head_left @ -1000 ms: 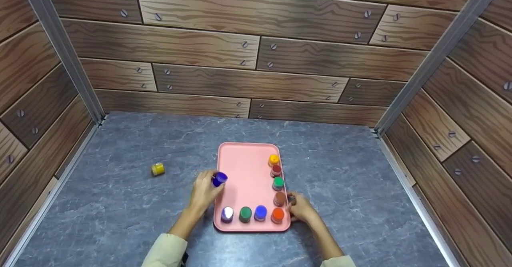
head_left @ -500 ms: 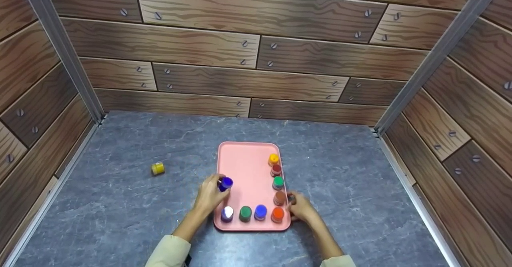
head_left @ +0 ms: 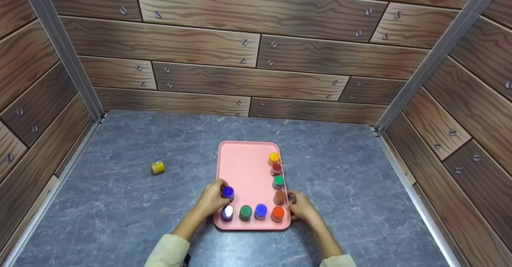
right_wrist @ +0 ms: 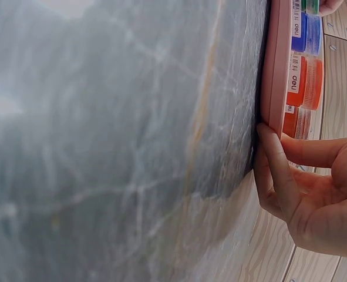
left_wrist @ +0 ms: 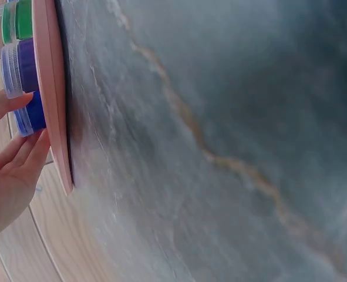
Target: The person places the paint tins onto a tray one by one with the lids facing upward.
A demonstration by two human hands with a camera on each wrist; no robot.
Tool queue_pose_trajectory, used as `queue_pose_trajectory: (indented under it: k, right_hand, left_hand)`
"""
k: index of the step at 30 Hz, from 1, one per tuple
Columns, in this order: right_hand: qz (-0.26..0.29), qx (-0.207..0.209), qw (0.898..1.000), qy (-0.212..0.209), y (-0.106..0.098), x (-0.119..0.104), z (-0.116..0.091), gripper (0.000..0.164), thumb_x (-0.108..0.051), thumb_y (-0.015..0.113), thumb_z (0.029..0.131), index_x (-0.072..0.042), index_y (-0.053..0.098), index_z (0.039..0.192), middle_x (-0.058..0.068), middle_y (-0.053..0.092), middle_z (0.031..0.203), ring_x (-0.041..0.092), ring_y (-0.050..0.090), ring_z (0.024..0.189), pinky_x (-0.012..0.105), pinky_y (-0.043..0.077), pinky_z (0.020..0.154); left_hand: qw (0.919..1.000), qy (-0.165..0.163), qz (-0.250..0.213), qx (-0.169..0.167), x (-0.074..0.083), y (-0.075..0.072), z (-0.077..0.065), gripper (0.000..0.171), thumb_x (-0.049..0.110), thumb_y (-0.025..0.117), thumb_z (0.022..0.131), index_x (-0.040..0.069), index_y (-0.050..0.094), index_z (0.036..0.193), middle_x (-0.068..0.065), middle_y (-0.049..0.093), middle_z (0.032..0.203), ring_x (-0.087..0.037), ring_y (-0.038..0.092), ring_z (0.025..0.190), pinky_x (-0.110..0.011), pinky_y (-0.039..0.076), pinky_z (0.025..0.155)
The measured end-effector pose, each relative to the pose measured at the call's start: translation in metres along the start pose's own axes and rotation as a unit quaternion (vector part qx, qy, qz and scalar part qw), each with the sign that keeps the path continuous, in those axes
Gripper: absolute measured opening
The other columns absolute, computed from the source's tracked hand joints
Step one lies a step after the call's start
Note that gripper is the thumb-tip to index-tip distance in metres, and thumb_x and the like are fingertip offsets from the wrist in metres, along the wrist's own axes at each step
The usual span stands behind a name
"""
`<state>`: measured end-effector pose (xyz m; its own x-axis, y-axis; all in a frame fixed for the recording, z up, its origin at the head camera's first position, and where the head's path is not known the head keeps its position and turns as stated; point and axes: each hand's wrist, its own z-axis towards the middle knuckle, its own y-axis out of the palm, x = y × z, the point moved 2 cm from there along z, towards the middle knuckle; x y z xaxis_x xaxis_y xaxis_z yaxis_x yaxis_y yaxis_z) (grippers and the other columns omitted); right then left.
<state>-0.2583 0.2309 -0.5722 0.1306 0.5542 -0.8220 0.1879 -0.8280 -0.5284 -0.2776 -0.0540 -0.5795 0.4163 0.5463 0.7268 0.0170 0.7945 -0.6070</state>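
Note:
My left hand (head_left: 210,199) pinches a dark blue paint jar (head_left: 228,192) between thumb and fingers, over the left side of the pink tray (head_left: 244,159). In the left wrist view that blue jar (left_wrist: 30,114) stands close against the tray, beside a purple jar (left_wrist: 26,64). My right hand (head_left: 302,208) holds the tray's right rim near the front corner; the right wrist view has its thumb and fingertips at the edge (right_wrist: 273,88). Along the tray's front sit a white-glinting purple jar (head_left: 227,213), a dark green jar (head_left: 245,213), a blue jar (head_left: 260,211) and an orange-red jar (head_left: 277,213).
Up the tray's right side stand brown (head_left: 279,197), green (head_left: 278,181), dark red (head_left: 276,169) and yellow-orange (head_left: 273,158) jars. A yellow jar (head_left: 158,167) lies on its side on the grey marbled table (head_left: 120,211), left of the tray. Wood-patterned walls (head_left: 256,51) enclose the table.
The left hand has brought the dark blue jar rightward and toward the front, from the tray's left edge to just behind the purple jar. The right hand keeps its place at the rim.

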Motion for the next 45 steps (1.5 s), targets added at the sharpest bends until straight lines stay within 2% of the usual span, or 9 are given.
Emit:
queue_pose_trajectory:
  k: [8,16,19,23,30,34,38,41,45]
  right_hand:
    - [0.016,-0.001,1.000,-0.001,0.001,0.000,0.000,0.049,0.017,0.044,0.069,0.009,0.049,0.118,0.011,0.049,0.073,0.018,0.053,0.056,0.033,0.052,0.047]
    - [0.005,0.001,1.000,-0.003,0.001,0.001,0.000,0.048,0.016,0.044,0.070,0.008,0.050,0.117,0.011,0.048,0.073,0.019,0.053,0.058,0.033,0.052,0.048]
    - [0.009,-0.001,1.000,-0.002,0.000,0.001,0.000,0.049,0.016,0.044,0.070,0.008,0.049,0.118,0.011,0.048,0.074,0.019,0.053,0.059,0.032,0.052,0.048]
    - [0.012,-0.001,1.000,-0.004,-0.001,0.000,0.000,0.048,0.017,0.044,0.070,0.008,0.050,0.116,0.011,0.048,0.074,0.018,0.053,0.058,0.032,0.052,0.047]
    - [-0.007,0.003,1.000,0.001,0.000,0.002,0.000,0.046,0.015,0.046,0.072,0.007,0.051,0.117,0.013,0.050,0.075,0.019,0.053,0.058,0.032,0.052,0.047]
    - [-0.010,0.000,1.000,-0.001,0.000,0.001,0.001,0.048,0.016,0.045,0.071,0.008,0.050,0.118,0.011,0.050,0.074,0.018,0.053,0.058,0.032,0.052,0.048]
    - [-0.007,0.000,1.000,0.000,0.000,0.001,0.001,0.047,0.015,0.045,0.072,0.008,0.050,0.118,0.013,0.049,0.074,0.018,0.053,0.058,0.032,0.052,0.047]
    - [-0.001,-0.001,1.000,0.000,0.000,0.001,0.001,0.047,0.015,0.045,0.072,0.008,0.050,0.118,0.012,0.048,0.074,0.018,0.053,0.057,0.032,0.052,0.047]
    - [0.006,-0.003,1.000,-0.001,0.000,0.001,0.000,0.048,0.016,0.045,0.070,0.007,0.050,0.118,0.009,0.048,0.073,0.017,0.052,0.056,0.032,0.052,0.046]
  left_hand:
    - [0.9996,0.015,0.006,-0.022,0.003,-0.002,0.001,0.034,-0.002,0.077,0.062,-0.001,0.055,0.087,-0.011,0.059,0.082,-0.028,0.059,0.077,-0.037,0.051,0.068]
    - [0.9983,0.011,-0.022,-0.053,0.000,-0.008,0.003,0.038,0.000,0.077,0.064,-0.003,0.056,0.096,-0.013,0.060,0.092,-0.028,0.059,0.083,-0.037,0.050,0.072]
    - [0.9985,0.025,-0.031,-0.038,0.000,-0.015,0.007,0.037,0.000,0.075,0.066,-0.005,0.057,0.099,-0.017,0.059,0.094,-0.032,0.058,0.084,-0.040,0.049,0.073]
    - [0.9981,0.053,-0.031,0.012,-0.002,-0.029,0.014,0.030,-0.004,0.071,0.070,-0.008,0.059,0.097,-0.020,0.059,0.091,-0.036,0.057,0.081,-0.043,0.049,0.071]
    - [0.9931,0.065,0.041,0.089,-0.009,-0.071,0.030,0.023,-0.004,0.071,0.071,-0.006,0.062,0.092,-0.018,0.059,0.089,-0.035,0.056,0.083,-0.046,0.046,0.075]
    - [0.9892,0.040,0.075,0.120,-0.016,-0.102,0.037,0.023,-0.005,0.070,0.071,-0.007,0.062,0.092,-0.019,0.059,0.091,-0.037,0.055,0.088,-0.048,0.043,0.081]
    - [0.9831,-0.017,0.115,0.142,-0.026,-0.127,0.040,0.025,-0.004,0.069,0.073,-0.006,0.061,0.096,-0.020,0.059,0.096,-0.038,0.053,0.094,-0.047,0.042,0.085]
    - [0.9763,-0.064,0.142,0.151,-0.037,-0.137,0.037,0.025,-0.001,0.069,0.075,-0.006,0.061,0.098,-0.021,0.058,0.099,-0.039,0.052,0.097,-0.047,0.042,0.085]
    - [0.9654,-0.115,0.176,0.154,-0.054,-0.138,0.028,0.025,0.000,0.069,0.076,-0.007,0.060,0.098,-0.022,0.057,0.100,-0.039,0.051,0.096,-0.048,0.044,0.080]
